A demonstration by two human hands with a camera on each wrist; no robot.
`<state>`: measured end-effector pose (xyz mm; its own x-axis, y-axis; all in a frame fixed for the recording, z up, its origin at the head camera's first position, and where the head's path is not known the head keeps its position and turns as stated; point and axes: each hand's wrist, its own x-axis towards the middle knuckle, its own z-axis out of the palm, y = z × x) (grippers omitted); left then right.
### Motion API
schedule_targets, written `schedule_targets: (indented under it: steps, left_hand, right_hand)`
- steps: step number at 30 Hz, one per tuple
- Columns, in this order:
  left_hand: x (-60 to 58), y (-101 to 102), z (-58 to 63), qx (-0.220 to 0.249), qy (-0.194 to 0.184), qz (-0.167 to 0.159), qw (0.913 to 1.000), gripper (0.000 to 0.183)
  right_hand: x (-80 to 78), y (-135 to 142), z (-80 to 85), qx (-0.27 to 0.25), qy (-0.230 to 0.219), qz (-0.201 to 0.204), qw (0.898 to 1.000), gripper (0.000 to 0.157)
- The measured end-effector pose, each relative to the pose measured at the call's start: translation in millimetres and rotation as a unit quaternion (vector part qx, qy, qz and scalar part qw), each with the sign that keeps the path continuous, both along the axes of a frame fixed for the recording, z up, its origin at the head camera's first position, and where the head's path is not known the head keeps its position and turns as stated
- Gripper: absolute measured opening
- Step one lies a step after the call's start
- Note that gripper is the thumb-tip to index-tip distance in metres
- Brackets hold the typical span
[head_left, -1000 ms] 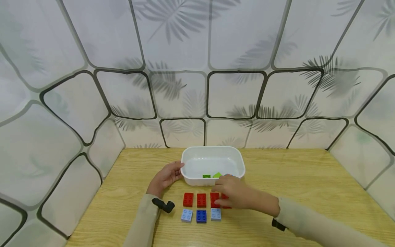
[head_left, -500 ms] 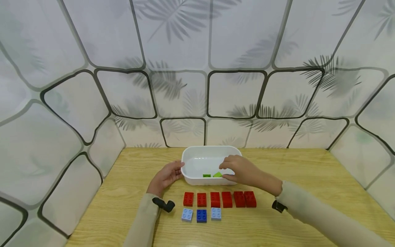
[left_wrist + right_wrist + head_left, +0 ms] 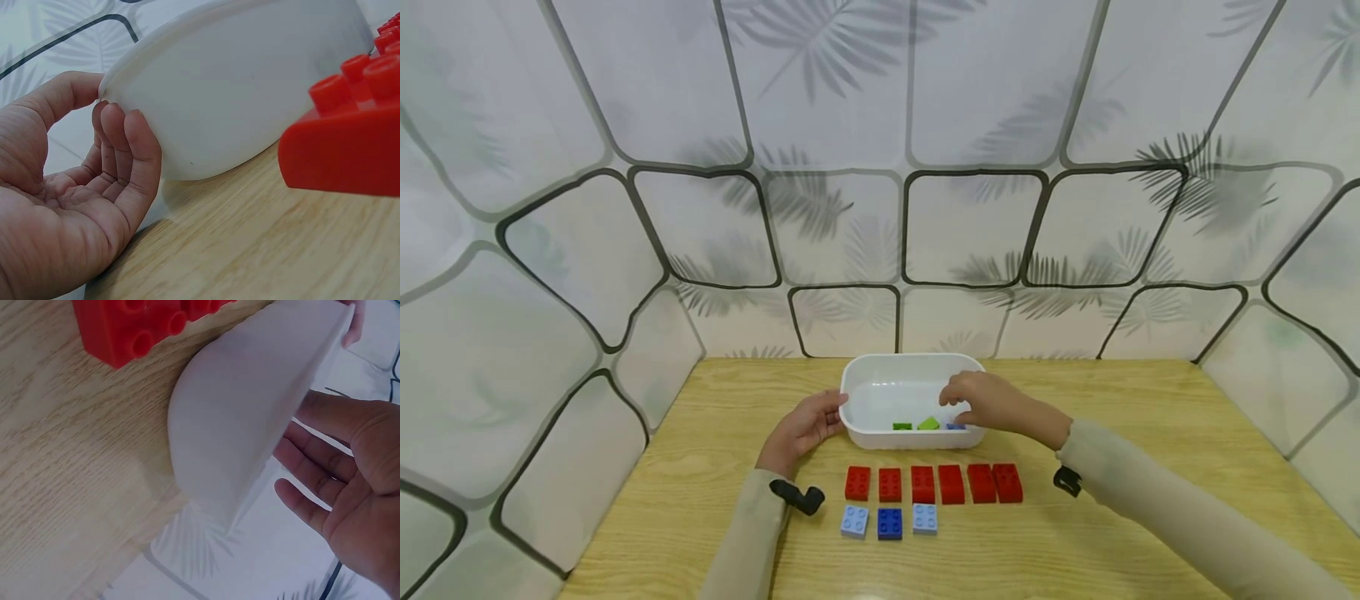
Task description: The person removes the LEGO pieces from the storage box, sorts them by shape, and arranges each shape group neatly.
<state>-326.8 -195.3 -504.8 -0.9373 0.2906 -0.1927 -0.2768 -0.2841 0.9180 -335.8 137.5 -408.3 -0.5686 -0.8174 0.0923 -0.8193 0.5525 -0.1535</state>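
Note:
At the table's middle stands a white plastic tub [image 3: 868, 439]. My left hand [image 3: 808, 425] holds its left end, thumb at the rim and fingers bent against the outer wall in the left wrist view. My right hand [image 3: 988, 402] is over the tub's right side, fingers loosely bent and apart from the thumb, nothing visible between them. Below the thumb a blue brick [image 3: 955, 427] shows partly over the front rim. Left of it lie a light-green piece [image 3: 928, 423] and a darker green piece [image 3: 902, 427]. In the right wrist view, the tub hides the right thumb's tip.
A row of several red toy bricks [image 3: 951, 485] lies in front of the tub. Nearer me sit two light-blue bricks, one left [image 3: 854, 521] and one right [image 3: 925, 518], with a dark-blue brick [image 3: 890, 523] between them. A patterned curtain [image 3: 842, 225] surrounds the wooden table [image 3: 1112, 433].
My right hand has moved from in front of the tub's rim to over its inside, uncovering the red bricks at right. A blue brick now shows inside. The left hand has stayed put.

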Motion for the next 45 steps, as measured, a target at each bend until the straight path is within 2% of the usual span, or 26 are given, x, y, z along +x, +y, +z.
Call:
schedule_targets:
  steps: [4, 8, 10, 19, 24, 31, 36, 41, 45]
  left_hand:
    - [-0.8, 1, -2.8, -0.007, 0.003, -0.001, 1.0000, 0.025]
    - [-1.0, 1, -2.5, -0.010, 0.005, 0.000, 0.9999, 0.027]
    - [-0.8, 2, -1.7, -0.011, 0.005, 0.001, 0.9999, 0.028]
    - [-0.8, 1, 0.2, -0.015, 0.003, -0.001, 0.9999, 0.037]
    - [-0.6, 2, -0.1, -0.012, -0.002, 0.006, 0.9999, 0.039]
    - [-1.2, 3, -1.3, -0.017, 0.000, 0.008, 0.9998, 0.037]
    - [-1.2, 2, -0.6, -0.019, -0.001, 0.010, 0.9998, 0.035]
    - [-0.8, 1, -0.4, -0.020, -0.005, 0.013, 0.9997, 0.039]
    - [0.1, 1, -0.1, -0.022, -0.002, 0.008, 0.9997, 0.042]
  right_hand:
    - [-6.3, -2, -6.0, 0.035, -0.028, -0.008, 0.999, 0.026]
    - [-11.0, -4, -13.4, 0.053, -0.020, 0.005, 0.998, 0.022]
    - [-12.8, -5, -15.4, 0.055, -0.018, 0.006, 0.998, 0.021]
    - [-24.6, -13, -19.3, 0.041, -0.036, -0.044, 0.998, 0.023]
    - [-35.1, -12, -22.8, 0.043, -0.024, -0.048, 0.998, 0.017]
    - [-45.2, -13, -23.0, 0.038, -0.039, -0.044, 0.998, 0.008]
    - [-45.8, -17, -20.5, 0.048, -0.052, -0.049, 0.996, 0.016]
    - [-47.1, -24, -17.8, 0.088, -0.053, -0.068, 0.992, 0.026]
    - [-48.1, -31, -18.3, 0.122, -0.053, -0.080, 0.988, 0.027]
